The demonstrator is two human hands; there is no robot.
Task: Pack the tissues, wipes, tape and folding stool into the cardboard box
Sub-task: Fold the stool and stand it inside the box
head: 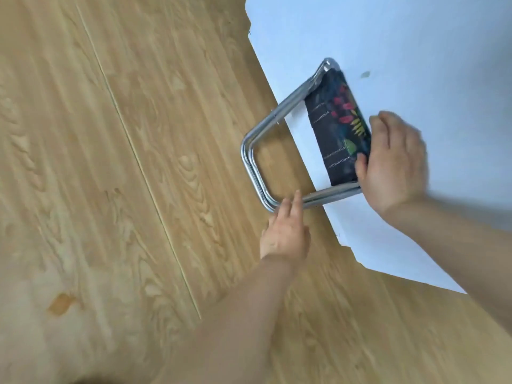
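The folding stool (329, 128), folded flat, has a chrome tube frame and a dark fabric seat with a red and green leaf print. It lies half on the white surface (401, 51) and half out over the wooden floor. My right hand (393, 162) grips the seat end of the stool, thumb on the fabric. My left hand (286, 231) has its fingers on the frame's near corner, and whether they curl round the tube is unclear. The cardboard box, tissues, wipes and tape are out of view.
Light wood-grain floor (110, 176) fills the left and bottom of the view. The white surface's edge runs diagonally from top centre to lower right. A small dark mark (365, 74) sits on the white surface beyond the stool.
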